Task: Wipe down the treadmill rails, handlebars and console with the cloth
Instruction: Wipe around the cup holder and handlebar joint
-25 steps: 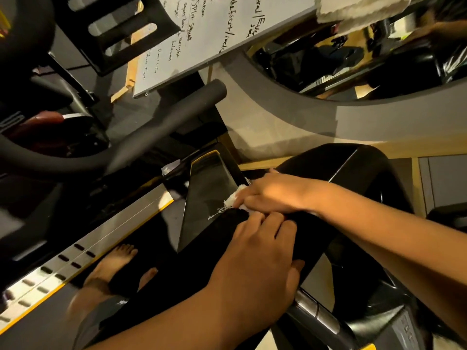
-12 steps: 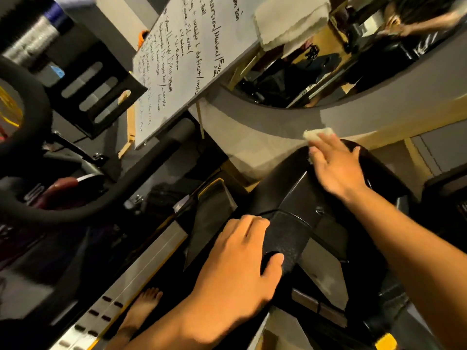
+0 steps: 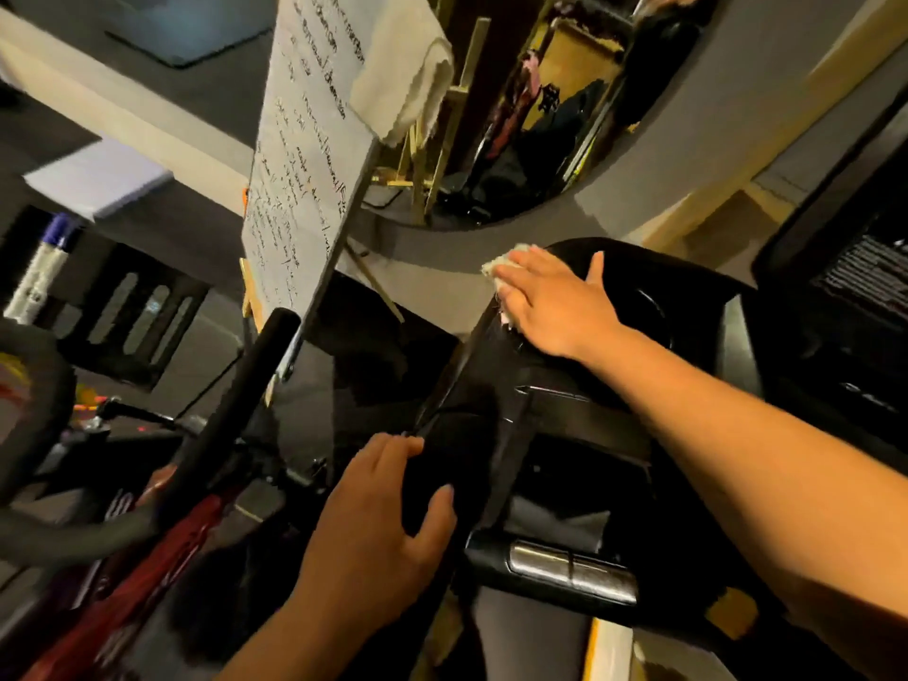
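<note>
R hand (image 3: 555, 307) w/ cloth (image 3: 501, 265) moved from near spot beside L hand (image 3: 378, 528) to far top of console (image 3: 565, 410). R fingers flat, pressing cloth. L fingers curl round console's near-left edge. Console approx. part-wiped; handlebar (image 3: 570, 570), rails prob. left.

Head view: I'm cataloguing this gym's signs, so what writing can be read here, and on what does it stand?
On the whiteboard: handwritten lines, too blurred to quote.
On the dark panel at the right edge: rows of pale print, too small to read.
No other text is legible.
</note>
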